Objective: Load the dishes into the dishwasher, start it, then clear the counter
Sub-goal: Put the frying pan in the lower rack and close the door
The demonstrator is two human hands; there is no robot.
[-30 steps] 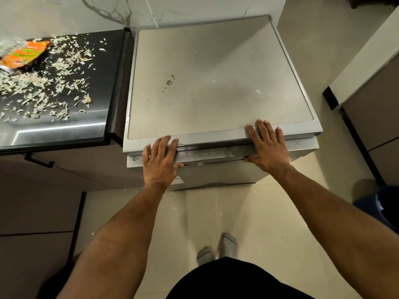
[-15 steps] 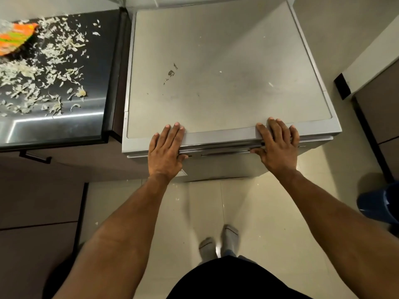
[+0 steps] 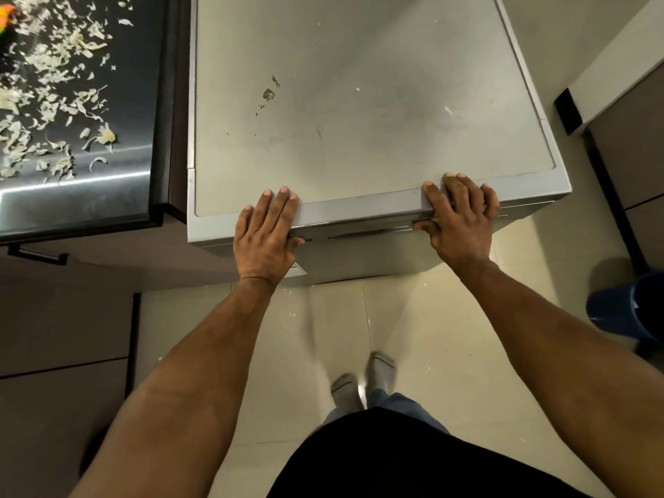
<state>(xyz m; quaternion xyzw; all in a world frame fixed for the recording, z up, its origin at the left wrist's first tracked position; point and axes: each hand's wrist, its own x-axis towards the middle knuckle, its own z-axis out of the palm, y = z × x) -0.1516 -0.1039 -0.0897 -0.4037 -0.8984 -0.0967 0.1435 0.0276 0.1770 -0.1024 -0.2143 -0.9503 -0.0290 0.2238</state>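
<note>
The grey dishwasher (image 3: 359, 102) stands against the wall, seen from above, its flat top dusty and stained. Its door is pushed in under the top's front edge, with only a thin slit showing. My left hand (image 3: 266, 235) lies flat over the front edge near the left side, fingers straight on the top rim. My right hand (image 3: 460, 217) presses the same edge further right, fingers spread over the rim and thumb on the door's upper strip. The dishes are hidden inside.
A dark counter (image 3: 136, 120) to the left is strewn with pale vegetable scraps (image 3: 46, 102); an orange packet (image 3: 7, 12) peeks in at its far corner. A blue bin (image 3: 632, 303) stands on the tiled floor at right. Brown cabinets sit at right and lower left.
The dishwasher door has gone from ajar, with its control strip showing, to pushed in under the top. Both hands moved forward with it and my view has shifted closer.
</note>
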